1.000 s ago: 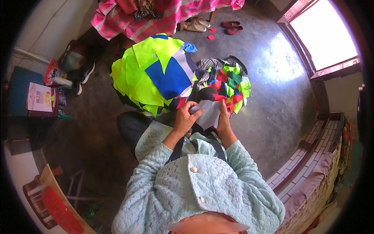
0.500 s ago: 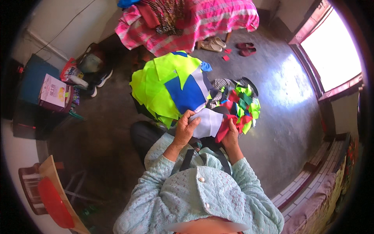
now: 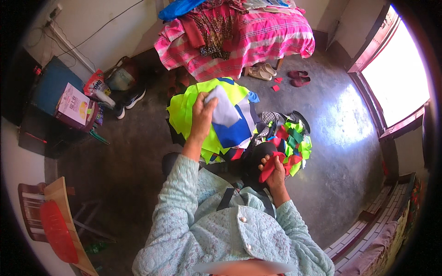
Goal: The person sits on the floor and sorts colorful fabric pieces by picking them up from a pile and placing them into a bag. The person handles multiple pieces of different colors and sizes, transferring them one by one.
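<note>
Right hand (image 3: 275, 171) nearest the body, fingers closed on a red fabric piece (image 3: 271, 166), just short of the heap of red and green scraps (image 3: 291, 143); left hand (image 3: 202, 117) raised beyond it, pinching a pale grey fabric piece (image 3: 224, 112) over the neon-yellow and blue cloth pile (image 3: 209, 122). Judgement: the grey piece is best kept flat by its edge and laid square on that pile, the red held clear of it; further left of the pile, a white-and-pink box (image 3: 73, 104) on a dark stand, a red printed packet (image 3: 94, 84) just behind it; striped pink bed (image 3: 248, 37) beyond the pile.
</note>
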`<state>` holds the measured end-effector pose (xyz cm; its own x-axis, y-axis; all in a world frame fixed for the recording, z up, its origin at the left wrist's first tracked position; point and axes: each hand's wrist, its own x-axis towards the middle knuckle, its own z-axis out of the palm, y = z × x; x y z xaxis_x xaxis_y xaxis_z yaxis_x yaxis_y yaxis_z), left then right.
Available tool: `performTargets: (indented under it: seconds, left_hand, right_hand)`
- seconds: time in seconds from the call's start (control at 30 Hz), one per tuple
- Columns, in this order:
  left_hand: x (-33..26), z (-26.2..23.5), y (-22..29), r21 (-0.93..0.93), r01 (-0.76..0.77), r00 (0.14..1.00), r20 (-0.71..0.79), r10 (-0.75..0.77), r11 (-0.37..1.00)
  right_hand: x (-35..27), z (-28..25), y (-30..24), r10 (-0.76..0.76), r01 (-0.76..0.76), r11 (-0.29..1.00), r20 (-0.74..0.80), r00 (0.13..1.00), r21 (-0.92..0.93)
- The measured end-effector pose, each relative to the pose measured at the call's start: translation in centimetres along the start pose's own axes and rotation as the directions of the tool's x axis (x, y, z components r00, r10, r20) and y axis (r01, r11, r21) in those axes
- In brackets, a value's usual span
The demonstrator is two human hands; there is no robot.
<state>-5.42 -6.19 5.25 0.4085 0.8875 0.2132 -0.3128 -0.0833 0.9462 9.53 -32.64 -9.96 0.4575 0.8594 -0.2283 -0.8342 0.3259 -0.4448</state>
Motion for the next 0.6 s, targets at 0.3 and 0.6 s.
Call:
performTargets:
  seconds: [0.3,0.6]
  left_hand:
    - [4.7,-0.7,0.1,-0.293,0.045,0.99,-0.116,-0.082,0.955]
    - [-4.3,-4.9,-6.3,-0.185,0.147,0.893,-0.397,-0.211,0.972]
  right_hand:
    - [-0.4,0.4,-0.3,-0.005,0.004,1.0,-0.027,1.0,-0.014]
    - [-0.4,0.6,0.1,-0.001,0.0,0.999,-0.025,1.0,-0.033]
